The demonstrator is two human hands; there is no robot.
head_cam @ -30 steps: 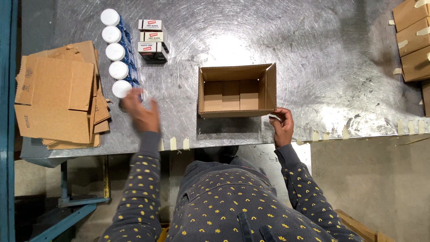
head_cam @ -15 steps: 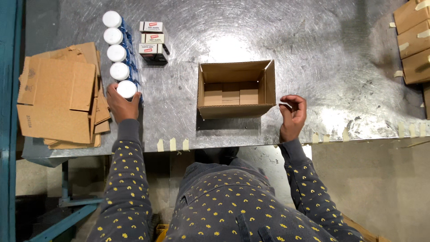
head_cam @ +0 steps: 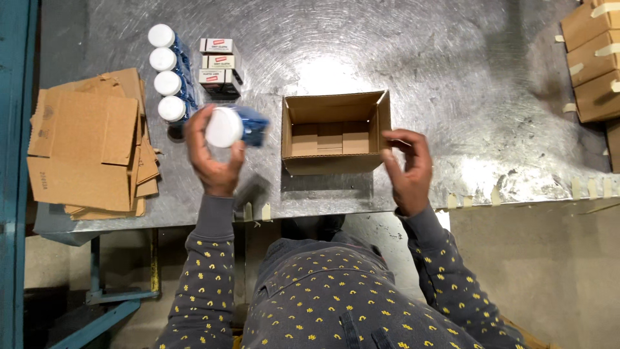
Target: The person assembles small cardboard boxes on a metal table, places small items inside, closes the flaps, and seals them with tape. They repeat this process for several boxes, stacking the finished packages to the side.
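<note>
L hand (head_cam: 216,158) fingers grasping a white-capped bottle (head_cam: 232,126) above the tabletop (head_cam: 452,77); R hand (head_cam: 407,165) fingers hanging loose, released, beside the open box (head_cam: 332,165).

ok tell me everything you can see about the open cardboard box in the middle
The open cardboard box is plain brown corrugated card, small and rectangular, sitting upright on the metal table near its front edge. Its top flaps are folded open and outward; inside, the bottom flaps show and nothing else is visible in it. The right hand is at its right front corner, fingers by the side wall. The left hand, holding a white-capped bottle, is clear of it.
</note>
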